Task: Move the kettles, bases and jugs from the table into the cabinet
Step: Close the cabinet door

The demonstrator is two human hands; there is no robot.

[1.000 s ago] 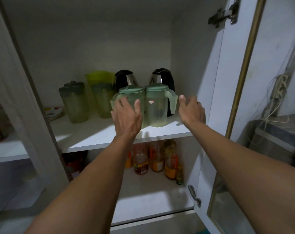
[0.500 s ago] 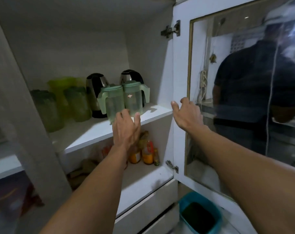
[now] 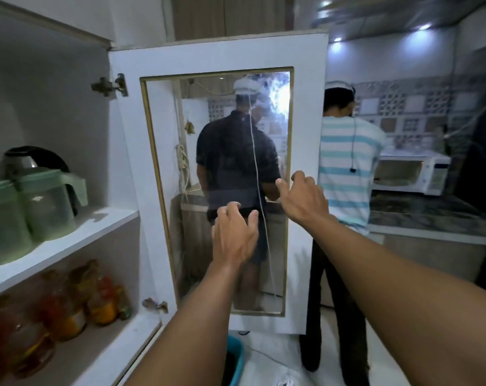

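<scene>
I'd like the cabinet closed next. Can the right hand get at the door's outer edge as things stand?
Probably yes. The right hand is empty, fingers loose, just in front of the cabinet door near its outer edge, with nothing between them.

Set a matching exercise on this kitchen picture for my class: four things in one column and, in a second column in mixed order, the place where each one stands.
Things
1. green jugs
2. kettle
3. bottles
4. microwave

Places
A. on the counter at the right
B. on the lower shelf of the cabinet
C. at the front of the upper shelf
D. on the upper shelf, behind the green jugs

Pairs: 1-C, 2-D, 3-B, 4-A
</scene>
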